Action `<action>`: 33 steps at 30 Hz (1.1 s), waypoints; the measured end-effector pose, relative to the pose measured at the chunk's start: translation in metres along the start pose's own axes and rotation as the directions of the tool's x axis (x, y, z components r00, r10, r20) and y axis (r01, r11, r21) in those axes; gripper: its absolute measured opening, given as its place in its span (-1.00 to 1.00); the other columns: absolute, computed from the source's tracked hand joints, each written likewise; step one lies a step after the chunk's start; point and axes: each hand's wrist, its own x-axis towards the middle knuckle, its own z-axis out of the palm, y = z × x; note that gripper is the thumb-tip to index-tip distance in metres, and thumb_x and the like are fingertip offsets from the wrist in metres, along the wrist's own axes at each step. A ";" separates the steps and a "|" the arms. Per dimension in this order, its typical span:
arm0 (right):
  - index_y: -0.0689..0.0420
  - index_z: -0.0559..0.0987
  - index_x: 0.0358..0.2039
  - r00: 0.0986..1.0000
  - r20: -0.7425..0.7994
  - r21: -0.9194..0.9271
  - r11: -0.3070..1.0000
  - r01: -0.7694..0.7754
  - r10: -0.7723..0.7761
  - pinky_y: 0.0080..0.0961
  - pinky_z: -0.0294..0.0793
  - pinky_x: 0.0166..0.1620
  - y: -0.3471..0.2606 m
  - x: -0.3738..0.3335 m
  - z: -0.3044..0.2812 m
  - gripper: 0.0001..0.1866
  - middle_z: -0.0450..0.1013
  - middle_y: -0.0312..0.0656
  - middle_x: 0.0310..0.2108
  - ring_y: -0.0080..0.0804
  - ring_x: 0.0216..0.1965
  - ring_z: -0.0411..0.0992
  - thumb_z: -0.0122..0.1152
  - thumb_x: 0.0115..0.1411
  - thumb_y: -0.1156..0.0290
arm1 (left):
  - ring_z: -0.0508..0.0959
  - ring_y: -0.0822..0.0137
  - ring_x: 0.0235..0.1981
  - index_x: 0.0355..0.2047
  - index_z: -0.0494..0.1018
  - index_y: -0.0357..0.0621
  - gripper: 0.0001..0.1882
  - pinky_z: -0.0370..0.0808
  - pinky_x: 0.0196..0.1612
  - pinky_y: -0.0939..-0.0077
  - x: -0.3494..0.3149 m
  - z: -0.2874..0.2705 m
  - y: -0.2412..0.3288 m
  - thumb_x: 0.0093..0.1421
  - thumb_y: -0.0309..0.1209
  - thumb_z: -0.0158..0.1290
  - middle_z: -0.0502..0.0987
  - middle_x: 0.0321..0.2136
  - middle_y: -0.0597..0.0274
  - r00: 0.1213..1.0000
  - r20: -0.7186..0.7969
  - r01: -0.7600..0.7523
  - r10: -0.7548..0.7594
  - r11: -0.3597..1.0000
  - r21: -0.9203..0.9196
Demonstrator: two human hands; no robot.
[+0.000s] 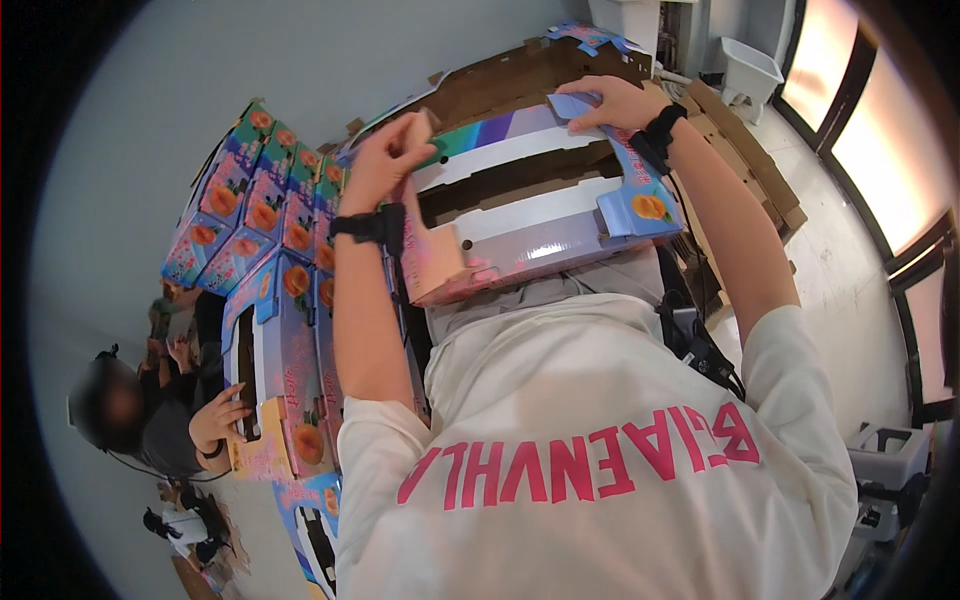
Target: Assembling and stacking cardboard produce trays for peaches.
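Note:
In front of me is a printed fruit carton, white and purple-blue with an orange fruit picture, its top partly covered by two panels with a wide gap between them. Brown cardboard shows inside through the gap. My left hand is closed at the far left corner, fingers bent round a cardboard flap there. At the far right corner my right hand grips a blue-purple flap, thumb and fingers on either side of it. A black band circles each of my wrists.
Printed fruit cartons are stacked on the left. Beside them another person's hand touches a carton. Open brown cardboard lies beyond my carton, with flattened cardboard to the right. A white tub stands at the far right.

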 end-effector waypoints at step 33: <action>0.14 0.55 -0.19 0.883 0.369 0.280 0.871 -0.404 0.291 -0.56 0.46 -0.36 0.053 -0.196 -0.129 -0.72 0.50 -0.39 -0.42 -0.64 -0.41 0.42 0.34 0.37 0.18 | 0.61 0.37 -0.02 0.04 0.69 -0.23 -0.72 0.55 0.06 0.39 -0.206 -0.098 -0.076 0.44 -0.35 0.17 0.63 -0.17 0.19 0.972 -0.154 -0.062 0.178 0.826 0.561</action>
